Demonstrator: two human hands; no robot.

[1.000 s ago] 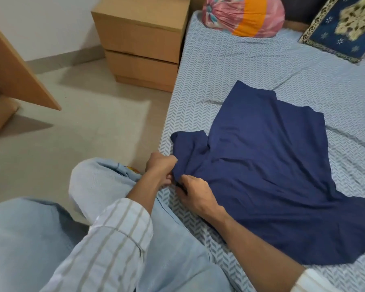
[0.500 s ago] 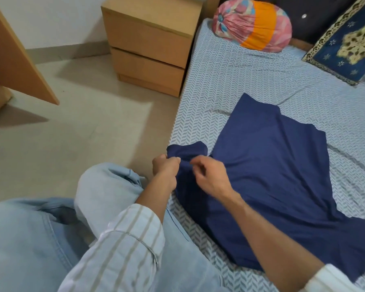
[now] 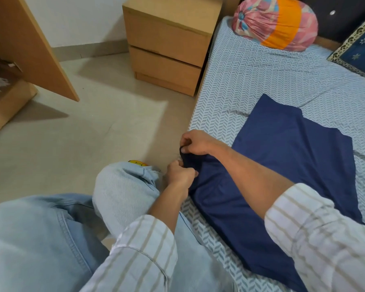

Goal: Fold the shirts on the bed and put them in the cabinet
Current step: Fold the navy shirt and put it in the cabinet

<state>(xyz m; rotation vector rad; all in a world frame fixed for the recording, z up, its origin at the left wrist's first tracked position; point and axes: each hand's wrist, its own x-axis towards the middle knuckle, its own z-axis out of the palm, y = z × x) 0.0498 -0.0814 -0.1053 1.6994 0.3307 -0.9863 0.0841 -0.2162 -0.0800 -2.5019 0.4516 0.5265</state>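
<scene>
My left hand (image 3: 180, 172) and right hand (image 3: 195, 143) each pinch one bunched corner of the navy blue cotton shirt (image 3: 282, 165); its body spreads rightward from both grips across the herringbone-patterned bed (image 3: 251, 76).

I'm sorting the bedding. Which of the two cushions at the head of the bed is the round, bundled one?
The pink cushion with the orange band, nearer the wooden nightstand. The navy patterned cushion at the right edge lies flat.

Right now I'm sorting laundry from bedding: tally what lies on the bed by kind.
Shirts: 1, the navy shirt, pinched by both hands
Bolsters: 1, pink and orange
Cushions: 1, blue patterned
Total: 3
</scene>
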